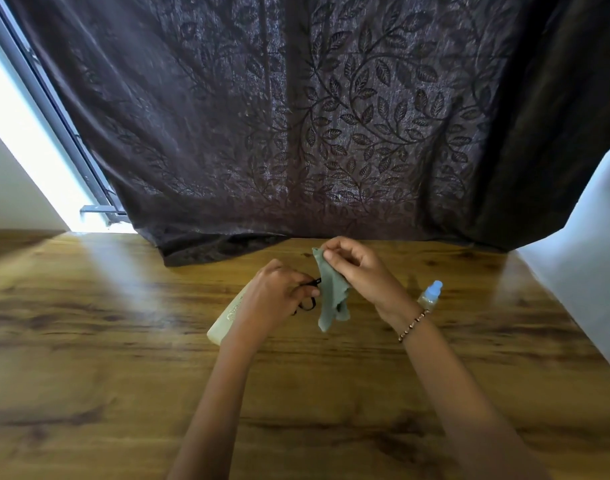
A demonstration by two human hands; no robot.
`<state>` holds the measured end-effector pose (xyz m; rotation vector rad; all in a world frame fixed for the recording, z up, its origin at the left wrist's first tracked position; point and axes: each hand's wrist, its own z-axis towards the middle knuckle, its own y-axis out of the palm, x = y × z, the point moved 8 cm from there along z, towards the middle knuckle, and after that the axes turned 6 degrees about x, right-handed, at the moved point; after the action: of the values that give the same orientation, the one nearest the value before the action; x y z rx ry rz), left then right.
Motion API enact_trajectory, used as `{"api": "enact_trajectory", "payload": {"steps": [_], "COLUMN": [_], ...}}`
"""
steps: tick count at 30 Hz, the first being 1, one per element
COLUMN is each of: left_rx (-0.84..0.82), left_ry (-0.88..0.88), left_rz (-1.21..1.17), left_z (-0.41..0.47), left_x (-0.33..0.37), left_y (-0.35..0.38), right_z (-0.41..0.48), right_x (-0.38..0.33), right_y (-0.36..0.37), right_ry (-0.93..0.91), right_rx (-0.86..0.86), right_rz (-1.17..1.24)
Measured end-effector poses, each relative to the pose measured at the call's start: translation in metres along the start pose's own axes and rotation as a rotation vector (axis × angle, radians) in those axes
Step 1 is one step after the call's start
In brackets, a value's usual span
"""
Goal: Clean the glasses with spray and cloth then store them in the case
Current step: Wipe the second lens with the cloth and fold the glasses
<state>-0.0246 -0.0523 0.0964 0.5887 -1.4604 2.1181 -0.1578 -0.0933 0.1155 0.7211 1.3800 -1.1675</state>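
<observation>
Nearest us, our two forearms come up from the bottom edge and meet over the middle of the wooden worktop (106, 341).

Left hand (275, 292): fingers curled round the black glasses (310, 296). Only a bit of dark frame shows past the fingertips, so we cannot tell which way the frame's long axis runs.

Right hand (355, 268), with a beaded bracelet (414, 323) at the wrist: thumb and fingers pinch the top of the grey-green cloth (331, 292), which hangs down loose.

Key relation: the cloth hangs just right of the glasses, between the two hands. Whether it touches the frame we cannot tell. We judge this to be the wiping step, which calls for the right hand to bring the cloth leftward onto a lens while the left hand holds the frame steady.

Storage: the pale case (223, 323) lies on the worktop, partly hidden under the left wrist. Its long axis runs diagonally from near-left to far-right. The left hand is the nearer one to it and already holds the glasses. The case looks closed from here.

Spray bottle (430, 296), blue cap: beyond the right wrist, apart from both hands, with the right hand nearer.
</observation>
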Motion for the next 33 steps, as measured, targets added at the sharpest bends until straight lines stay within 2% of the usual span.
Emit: {"api": "enact_trajectory", "payload": {"steps": [3,12,17,20,24,27,33], "left_rx": [0.002,-0.003,0.046,0.036,0.101,0.141,0.106], "left_ry": [0.021,0.098,0.083,0.114,0.192,0.181,0.221], "left_rz": [-0.016,-0.047,-0.017,0.017,0.103,0.163,0.188], "left_z": [-0.001,-0.005,-0.005,-0.003,-0.001,0.000,0.003], "left_x": [0.000,0.009,0.007,0.010,0.015,0.007,0.019], "left_y": [0.000,0.003,-0.004,-0.003,-0.010,-0.019,-0.014], "right_z": [0.004,0.009,0.004,0.000,0.004,0.007,0.005], "right_x": [-0.003,-0.008,0.005,0.004,-0.001,0.004,-0.002], "right_y": [0.001,-0.005,0.008,0.010,-0.002,-0.018,0.000], "right_ry": [-0.034,-0.301,-0.363,-0.439,-0.445,-0.415,-0.457], "right_rx": [-0.031,0.083,-0.141,-0.165,-0.126,-0.094,-0.113], "right_rz": [-0.058,-0.525,-0.644,-0.748,-0.777,-0.798,-0.759]}}
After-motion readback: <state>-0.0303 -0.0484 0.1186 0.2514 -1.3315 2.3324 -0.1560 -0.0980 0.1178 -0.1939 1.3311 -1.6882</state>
